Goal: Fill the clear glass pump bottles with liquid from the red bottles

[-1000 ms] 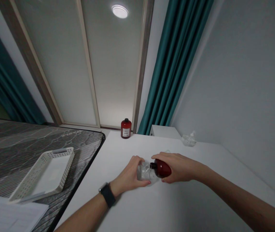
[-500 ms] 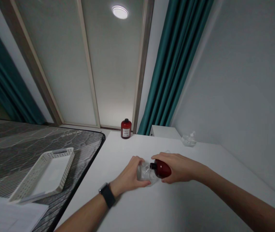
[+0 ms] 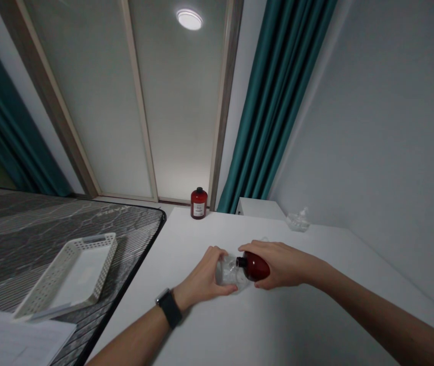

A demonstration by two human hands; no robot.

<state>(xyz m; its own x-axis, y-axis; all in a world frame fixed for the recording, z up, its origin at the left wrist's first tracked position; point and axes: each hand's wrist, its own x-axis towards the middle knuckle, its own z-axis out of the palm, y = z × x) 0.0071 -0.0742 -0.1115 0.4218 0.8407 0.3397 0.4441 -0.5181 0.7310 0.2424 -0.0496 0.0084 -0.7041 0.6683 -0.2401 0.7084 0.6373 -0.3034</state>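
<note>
Gripping one bottle (image 3: pixel 257 268) of two in right hand (image 3: pixel 278 264), pointing its neck left, laying long axis perhaps nearly level; gripping one jar (image 3: pixel 227 272) in left hand (image 3: pixel 205 278).

white basket (image 3: pixel 104 275) on grey patterned surface (image 3: pixel 136 229) | papers (image 3: pixel 19 338) at basket's near end | teal curtain (image 3: pixel 278 101) beside frosted panels (image 3: pixel 179 112)

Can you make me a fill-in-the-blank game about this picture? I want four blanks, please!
1. The left hand grips a clear container, and the tilted dark red bottle is in the ____ hand.
2. The watch is on the ____ wrist.
3. With the labelled bottle standing at the back, there are ____ red bottles.
4. The tabletop is coloured ____.

Missing words: right, left, two, white.
</note>
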